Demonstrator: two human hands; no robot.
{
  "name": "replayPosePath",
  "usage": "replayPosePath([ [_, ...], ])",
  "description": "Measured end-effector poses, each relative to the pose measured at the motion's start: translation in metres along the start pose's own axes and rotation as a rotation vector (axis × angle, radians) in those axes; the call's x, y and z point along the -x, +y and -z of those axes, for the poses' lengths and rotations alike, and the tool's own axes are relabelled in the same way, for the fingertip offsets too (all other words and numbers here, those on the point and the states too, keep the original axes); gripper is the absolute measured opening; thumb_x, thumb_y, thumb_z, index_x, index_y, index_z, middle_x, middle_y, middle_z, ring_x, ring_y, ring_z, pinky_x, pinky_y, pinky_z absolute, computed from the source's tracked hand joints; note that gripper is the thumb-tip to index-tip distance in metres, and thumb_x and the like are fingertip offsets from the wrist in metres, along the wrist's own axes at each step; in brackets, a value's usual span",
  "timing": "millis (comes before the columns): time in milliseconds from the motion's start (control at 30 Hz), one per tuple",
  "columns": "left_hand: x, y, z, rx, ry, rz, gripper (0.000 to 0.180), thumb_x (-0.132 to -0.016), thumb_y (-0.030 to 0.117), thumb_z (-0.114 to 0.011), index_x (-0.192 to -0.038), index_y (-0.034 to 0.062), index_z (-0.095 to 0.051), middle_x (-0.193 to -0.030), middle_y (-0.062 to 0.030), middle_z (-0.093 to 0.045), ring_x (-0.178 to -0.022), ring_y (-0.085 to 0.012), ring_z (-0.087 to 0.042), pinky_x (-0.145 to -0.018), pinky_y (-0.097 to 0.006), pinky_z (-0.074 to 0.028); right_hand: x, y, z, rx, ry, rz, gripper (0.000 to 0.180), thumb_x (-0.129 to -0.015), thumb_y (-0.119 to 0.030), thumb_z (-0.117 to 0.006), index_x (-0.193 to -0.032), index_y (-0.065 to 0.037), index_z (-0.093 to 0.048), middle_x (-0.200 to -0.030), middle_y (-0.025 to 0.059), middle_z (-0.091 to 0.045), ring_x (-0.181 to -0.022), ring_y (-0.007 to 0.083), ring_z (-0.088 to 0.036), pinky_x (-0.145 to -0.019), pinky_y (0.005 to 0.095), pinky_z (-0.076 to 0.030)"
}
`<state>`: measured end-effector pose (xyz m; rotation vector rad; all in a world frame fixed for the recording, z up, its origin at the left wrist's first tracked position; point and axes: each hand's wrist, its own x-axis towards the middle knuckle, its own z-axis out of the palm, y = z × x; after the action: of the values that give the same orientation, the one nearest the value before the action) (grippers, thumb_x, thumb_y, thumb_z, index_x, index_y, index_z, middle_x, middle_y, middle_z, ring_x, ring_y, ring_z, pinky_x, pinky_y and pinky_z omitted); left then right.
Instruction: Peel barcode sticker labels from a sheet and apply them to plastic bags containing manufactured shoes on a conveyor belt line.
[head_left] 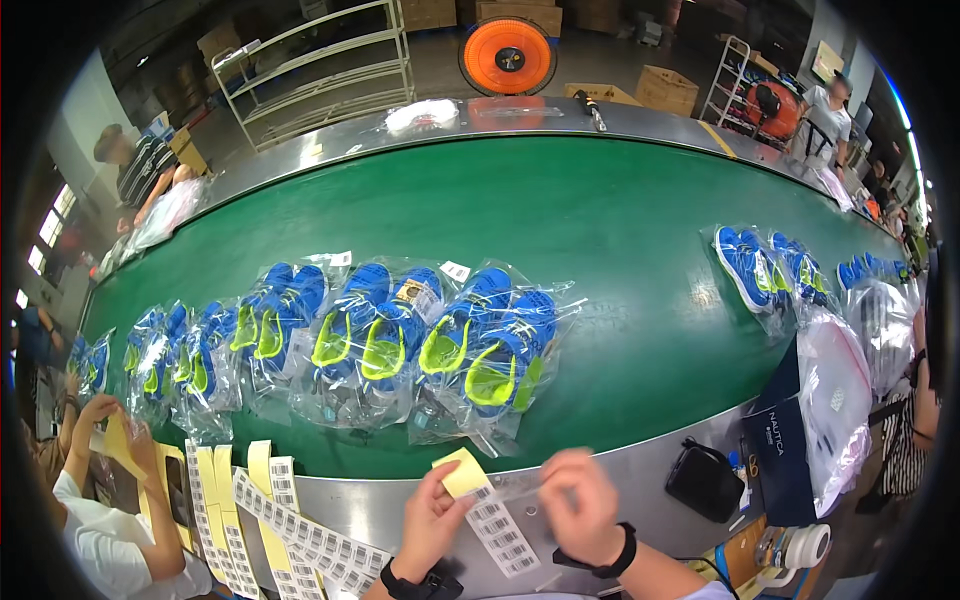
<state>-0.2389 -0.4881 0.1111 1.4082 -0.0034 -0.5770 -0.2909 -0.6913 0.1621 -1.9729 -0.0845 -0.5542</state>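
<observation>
My left hand (432, 517) pinches the top of a strip of barcode stickers (503, 535), whose yellow backing (461, 473) folds up over the fingers. The strip hangs down over the metal edge of the bench. Just to its right is my right hand (584, 508), fingers curled in and slightly blurred by motion. A faint clear sliver reaches from those fingertips toward the strip, too indistinct to name. Beyond my hands, bagged pairs of blue shoes with lime-green linings lie in a row on the green belt, the closest pair of shoes (490, 345) almost straight ahead.
More sticker strips (305, 530) lie at my left, where a co-worker's hands (140, 440) handle yellow paper. On the right are a black pouch (705, 480), a dark shoebox (778, 450) and plastic bags (835, 400). More bagged shoes (750, 268) sit farther along the green belt (640, 220).
</observation>
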Motion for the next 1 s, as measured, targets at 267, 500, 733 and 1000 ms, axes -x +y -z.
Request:
replayPosePath([
  [267, -0.004, -0.020, -0.005, -0.041, 0.046, -0.101, 0.051, -0.088, -0.006, -0.060, -0.135, -0.0056, -0.039, -0.114, -0.0162, -0.062, -0.099, -0.0166, -0.064, -0.082, -0.025, -0.053, -0.109, 0.142, -0.017, -0.907, 0.691, -0.555, 0.061, -0.098, -0.025, -0.052, -0.146, -0.013, -0.017, -0.143, 0.0177, -0.033, -0.111, 0.0310, -0.053, -0.085, 0.0372, -0.049],
  [500, -0.004, -0.024, 0.001, -0.028, 0.062, -0.094, 0.049, -0.089, -0.008, -0.058, -0.134, -0.0058, -0.039, -0.114, -0.0161, -0.061, -0.098, -0.0173, -0.064, -0.078, -0.025, -0.054, -0.226, 0.184, -0.057, -0.979, 0.488, -0.744, 0.077, -0.093, -0.044, -0.056, -0.150, -0.022, -0.009, -0.140, 0.0243, -0.035, -0.104, 0.0285, -0.055, -0.074, 0.0374, -0.050],
  [733, -0.002, -0.037, 0.005, -0.070, 0.026, -0.085, 0.051, -0.089, -0.008, -0.058, -0.136, -0.0047, -0.038, -0.112, -0.0169, -0.062, -0.097, -0.0161, -0.064, -0.079, -0.025, -0.054, -0.265, 0.207, -0.043, -0.138, 0.245, -0.518, 0.077, -0.082, -0.017, -0.068, -0.142, 0.001, -0.023, -0.081, 0.0067, -0.060, -0.069, 0.0128, -0.055, -0.059, 0.0286, -0.044],
  [1000, -0.005, -0.036, 0.003, -0.046, 0.031, -0.114, 0.048, -0.087, -0.010, -0.058, -0.133, -0.0052, -0.042, -0.111, -0.0166, -0.062, -0.097, -0.0168, -0.064, -0.081, -0.026, -0.055, -0.197, 0.210, -0.010, -0.779, 0.174, -0.662, 0.082, -0.083, 0.002, -0.063, -0.149, -0.012, -0.015, -0.088, 0.0071, -0.062, -0.081, 0.0160, -0.060, -0.073, 0.0326, -0.049],
])
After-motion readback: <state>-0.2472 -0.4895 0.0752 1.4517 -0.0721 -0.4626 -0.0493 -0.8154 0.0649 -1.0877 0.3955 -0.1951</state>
